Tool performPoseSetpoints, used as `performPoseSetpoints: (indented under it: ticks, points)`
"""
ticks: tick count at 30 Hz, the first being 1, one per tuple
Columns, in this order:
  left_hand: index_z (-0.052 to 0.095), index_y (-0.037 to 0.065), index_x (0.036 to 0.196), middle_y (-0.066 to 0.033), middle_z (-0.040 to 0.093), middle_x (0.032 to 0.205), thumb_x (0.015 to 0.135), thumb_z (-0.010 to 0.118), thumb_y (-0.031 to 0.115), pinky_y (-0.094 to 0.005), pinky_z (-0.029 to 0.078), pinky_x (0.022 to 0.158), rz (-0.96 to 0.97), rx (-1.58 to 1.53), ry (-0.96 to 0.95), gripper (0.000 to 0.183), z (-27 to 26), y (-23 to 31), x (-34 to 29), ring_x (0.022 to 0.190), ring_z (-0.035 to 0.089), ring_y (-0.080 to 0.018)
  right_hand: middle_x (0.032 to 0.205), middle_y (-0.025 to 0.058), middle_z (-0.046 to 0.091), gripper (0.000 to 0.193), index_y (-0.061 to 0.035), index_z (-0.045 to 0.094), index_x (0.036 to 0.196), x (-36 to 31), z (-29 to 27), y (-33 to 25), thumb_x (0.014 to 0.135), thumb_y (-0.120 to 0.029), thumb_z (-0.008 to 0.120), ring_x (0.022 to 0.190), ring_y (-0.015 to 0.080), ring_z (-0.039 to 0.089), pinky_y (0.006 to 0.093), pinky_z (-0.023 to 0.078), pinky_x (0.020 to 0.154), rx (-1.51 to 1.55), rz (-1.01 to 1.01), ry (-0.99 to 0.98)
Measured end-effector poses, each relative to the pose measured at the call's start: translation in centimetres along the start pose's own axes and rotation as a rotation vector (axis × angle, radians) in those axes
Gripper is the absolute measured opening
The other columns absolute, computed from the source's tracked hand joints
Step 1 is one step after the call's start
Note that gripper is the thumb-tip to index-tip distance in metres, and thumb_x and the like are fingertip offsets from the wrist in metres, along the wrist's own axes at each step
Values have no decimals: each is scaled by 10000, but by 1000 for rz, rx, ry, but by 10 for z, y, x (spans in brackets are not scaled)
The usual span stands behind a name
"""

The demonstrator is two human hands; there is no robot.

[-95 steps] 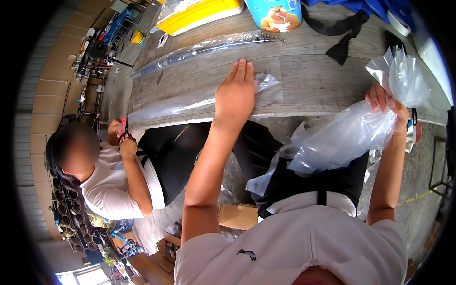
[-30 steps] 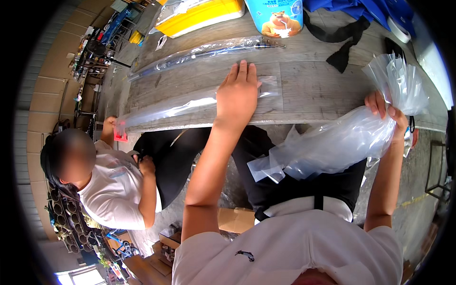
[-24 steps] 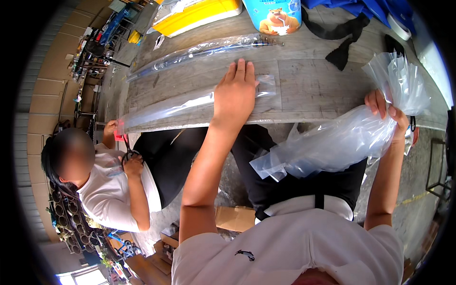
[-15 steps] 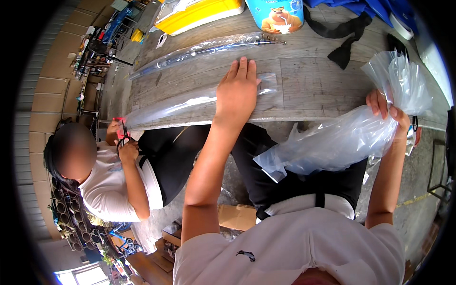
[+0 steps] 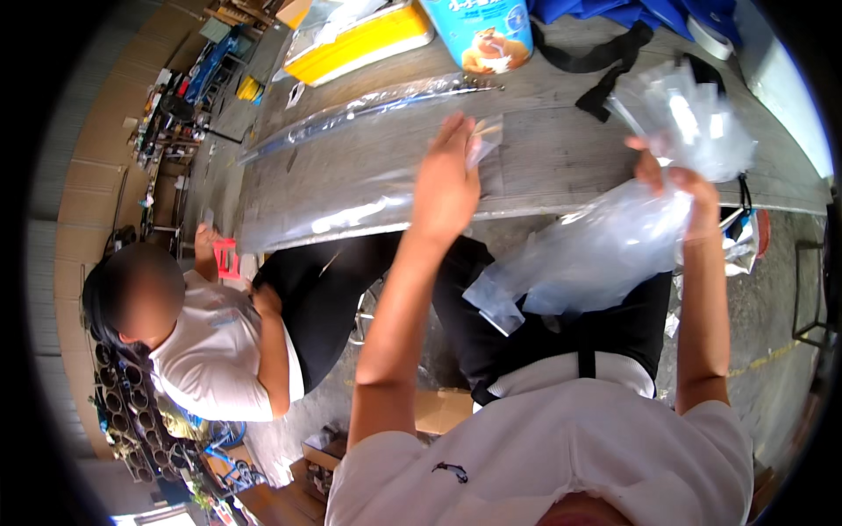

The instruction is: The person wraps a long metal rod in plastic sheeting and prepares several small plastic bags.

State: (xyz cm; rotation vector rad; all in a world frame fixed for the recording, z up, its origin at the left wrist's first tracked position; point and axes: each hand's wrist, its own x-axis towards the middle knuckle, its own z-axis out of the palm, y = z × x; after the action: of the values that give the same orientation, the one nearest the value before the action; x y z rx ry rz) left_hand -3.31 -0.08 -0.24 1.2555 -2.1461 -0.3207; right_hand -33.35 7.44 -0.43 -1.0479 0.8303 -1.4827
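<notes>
A long clear plastic sleeve (image 5: 351,210) lies along the table's near edge. Over its right end rests my left hand (image 5: 445,180), fingers stretched out and slightly blurred, with the sleeve's end tilted up beside the thumb. My right hand (image 5: 671,180) is closed round the gathered neck of a bundle of clear plastic bags (image 5: 596,250). The bundle hangs over the table edge above my lap, its crumpled top fanning out past the fingers. Farther back on the table, a slender rod in a clear sleeve (image 5: 368,107) lies roughly parallel to the long sleeve.
A yellow box (image 5: 360,48), a blue container (image 5: 484,39), a black strap (image 5: 588,60), blue fabric (image 5: 596,10) and a white roll (image 5: 709,39) line the table's far side. At left a co-worker (image 5: 224,346) sits close to the table, one hand raised near its corner.
My left hand has turned, and the sleeve's end has lifted beside it. My right hand and the bags have shifted left. The co-worker's hands have parted; the scissors no longer show.
</notes>
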Motion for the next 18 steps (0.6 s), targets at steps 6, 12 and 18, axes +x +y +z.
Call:
performPoseSetpoints:
  ticks: [6, 12, 18]
  points:
    - [432, -58, 1301, -302, 351, 1393, 915, 443, 193, -429, 164, 1131, -193, -614, -10, 460, 19, 100, -12, 1341, 244, -467, 1015, 99, 641, 541, 14, 571, 1157, -15, 78, 23, 654, -50, 758, 887, 169, 625, 300, 502, 783, 126, 325, 29]
    - [441, -37, 1300, -268, 409, 1368, 884, 445, 171, -458, 284, 1069, -192, -298, -261, 465, -5, 115, -11, 1288, 356, -436, 1085, 85, 617, 602, -5, 542, 1200, -18, 84, 8, 647, -71, 773, 943, 162, 603, 290, 504, 784, 29, 299, -84]
    - [365, -29, 1355, -246, 509, 1260, 937, 493, 373, -425, 382, 986, -70, -451, -239, 594, 21, 85, -116, 1182, 464, -414, 953, 143, 653, 458, 44, 572, 1109, -3, 42, -9, 719, -160, 698, 971, 237, 607, 333, 500, 812, 232, 69, -64]
